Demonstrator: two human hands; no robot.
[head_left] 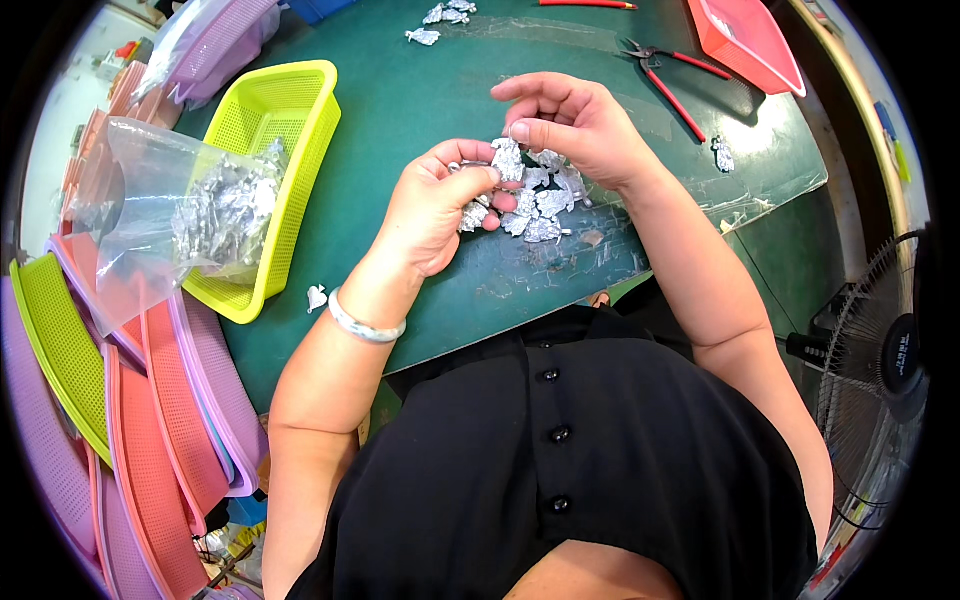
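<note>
My left hand (430, 200) is closed, with its thumb and forefinger pinching a silver-grey cast metal charm (507, 160) upright. More silver pieces (474, 214) are tucked under its lower fingers. At the charm's top, the thumb and curled fingers of my right hand (570, 125) close on what looks like a thin loop; the exact grip is partly hidden. Just beneath both hands, a loose pile of similar metal charms (545, 205) lies on the green table (420, 300). A small single silver piece (317, 298) rests on the table by my left forearm.
At left, a yellow-green basket (328, 130) holds a clear bag (130, 200) of metal pieces; stacked baskets (170, 430) stand below. Red-handled pliers (675, 95), a pink basket (780, 65) and a lone charm (722, 154) are at far right. A fan (880, 370) stands right.
</note>
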